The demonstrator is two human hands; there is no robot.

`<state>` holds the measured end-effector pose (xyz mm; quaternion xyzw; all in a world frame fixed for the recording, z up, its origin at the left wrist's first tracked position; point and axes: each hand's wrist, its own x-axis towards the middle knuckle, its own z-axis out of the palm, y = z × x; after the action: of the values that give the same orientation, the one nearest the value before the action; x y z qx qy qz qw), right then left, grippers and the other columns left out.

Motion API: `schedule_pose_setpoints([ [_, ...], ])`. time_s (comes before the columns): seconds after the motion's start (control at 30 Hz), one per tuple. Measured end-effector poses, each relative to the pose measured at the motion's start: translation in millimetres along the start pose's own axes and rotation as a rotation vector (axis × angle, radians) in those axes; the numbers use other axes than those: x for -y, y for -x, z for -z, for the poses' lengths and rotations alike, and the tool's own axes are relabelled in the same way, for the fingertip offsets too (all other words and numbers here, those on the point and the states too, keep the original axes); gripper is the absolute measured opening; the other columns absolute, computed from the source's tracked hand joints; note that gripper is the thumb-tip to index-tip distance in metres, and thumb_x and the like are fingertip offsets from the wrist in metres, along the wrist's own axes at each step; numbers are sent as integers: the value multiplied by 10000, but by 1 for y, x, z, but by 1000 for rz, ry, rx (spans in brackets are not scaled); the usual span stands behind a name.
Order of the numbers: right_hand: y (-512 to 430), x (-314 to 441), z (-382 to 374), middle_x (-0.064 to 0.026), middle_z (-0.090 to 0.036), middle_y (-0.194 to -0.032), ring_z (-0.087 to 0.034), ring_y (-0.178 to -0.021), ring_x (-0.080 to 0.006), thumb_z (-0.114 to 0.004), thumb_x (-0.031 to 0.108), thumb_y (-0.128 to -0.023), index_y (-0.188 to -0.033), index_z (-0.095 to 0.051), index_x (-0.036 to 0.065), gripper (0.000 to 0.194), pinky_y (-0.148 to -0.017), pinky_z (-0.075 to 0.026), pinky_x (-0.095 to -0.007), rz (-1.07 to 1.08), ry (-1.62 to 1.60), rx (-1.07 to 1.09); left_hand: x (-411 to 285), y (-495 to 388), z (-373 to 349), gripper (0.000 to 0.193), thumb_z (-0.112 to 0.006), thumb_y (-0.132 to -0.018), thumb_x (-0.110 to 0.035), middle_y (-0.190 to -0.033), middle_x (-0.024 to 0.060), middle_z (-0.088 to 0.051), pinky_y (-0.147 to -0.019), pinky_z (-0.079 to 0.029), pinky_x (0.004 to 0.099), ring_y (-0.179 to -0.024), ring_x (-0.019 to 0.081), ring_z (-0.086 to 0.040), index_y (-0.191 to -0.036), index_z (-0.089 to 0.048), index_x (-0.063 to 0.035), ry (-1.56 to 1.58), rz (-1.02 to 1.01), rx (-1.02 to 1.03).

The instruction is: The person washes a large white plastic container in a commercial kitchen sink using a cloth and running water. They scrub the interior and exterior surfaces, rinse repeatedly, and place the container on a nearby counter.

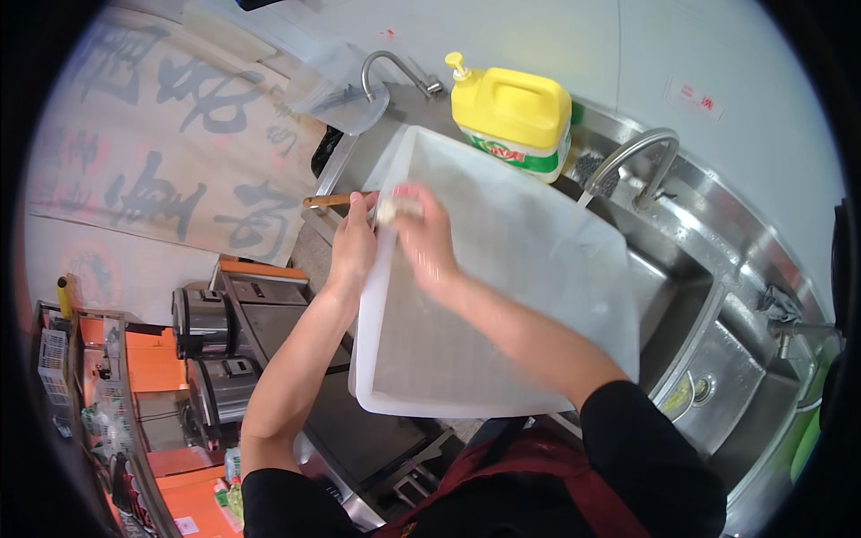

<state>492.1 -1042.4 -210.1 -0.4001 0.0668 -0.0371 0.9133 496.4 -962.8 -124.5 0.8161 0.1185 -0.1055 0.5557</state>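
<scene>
A large translucent white plastic tub [498,269] lies across the counter and sink edge, under running water from a curved faucet [632,155]. At the tub's left wall, my left hand [355,245] has its fingers around a tool with a wooden handle [327,200]; the tool's far part is hidden. My right hand [425,235], wet and slightly blurred, holds a pale, whitish thing [398,210] against the same rim, close to my left fingers. What that pale thing is cannot be made out.
A yellow pump jug [514,111] stands behind the tub, beside another faucet [400,67] and a clear plastic container [343,94]. Metal sink basins [716,383] lie at right, with a dark scrubber [595,173] near the back. Steel appliances [218,383] stand lower left.
</scene>
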Motion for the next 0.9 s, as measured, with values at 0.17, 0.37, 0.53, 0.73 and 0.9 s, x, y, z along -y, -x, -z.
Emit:
schedule_pose_setpoints([
  [0.17,-122,-4,4,-140,-527,-1144,-552,-1001,-213,-661,179,-817,-1303,-366,75,579,-834,-485,-396,-136,-131,-298,6,-15,2,563,-324,-1057,-451,-1163,55,-635,-909,-438,276,-1014,138,-583,-1330,-563,-21,-94,-6,-26],
  [0.37,-30,-1,7,-191,-505,-1154,-518,-1078,-268,-472,488,-907,-1310,-307,7,650,-928,-433,-420,-258,89,-135,8,-41,2,525,-351,-1051,-409,-1169,68,-645,-876,-462,278,-993,145,-601,-1313,-586,-20,-206,6,-30],
  [0.53,98,5,11,-236,-564,-1070,-590,-1017,-303,-480,464,-895,-1290,-302,-49,672,-877,-457,-405,-446,113,352,11,-49,5,507,-350,-1049,-415,-1147,41,-665,-813,-472,259,-940,117,-612,-1322,-597,-66,-254,1,-38],
  [0.73,122,21,2,-101,-542,-1064,-543,-967,-175,-532,300,-922,-1276,-364,33,475,-832,-462,-332,-358,-245,274,21,-60,19,501,-335,-1045,-442,-1096,3,-667,-741,-447,242,-849,84,-582,-1313,-611,-123,-183,82,15],
  [0.9,41,69,-13,-84,-544,-1087,-526,-953,-165,-517,239,-922,-1145,-495,42,298,-827,-448,-335,-355,-401,112,42,-86,30,524,-360,-1036,-456,-1085,3,-659,-789,-467,282,-920,104,-595,-1295,-618,-81,-166,-34,11],
])
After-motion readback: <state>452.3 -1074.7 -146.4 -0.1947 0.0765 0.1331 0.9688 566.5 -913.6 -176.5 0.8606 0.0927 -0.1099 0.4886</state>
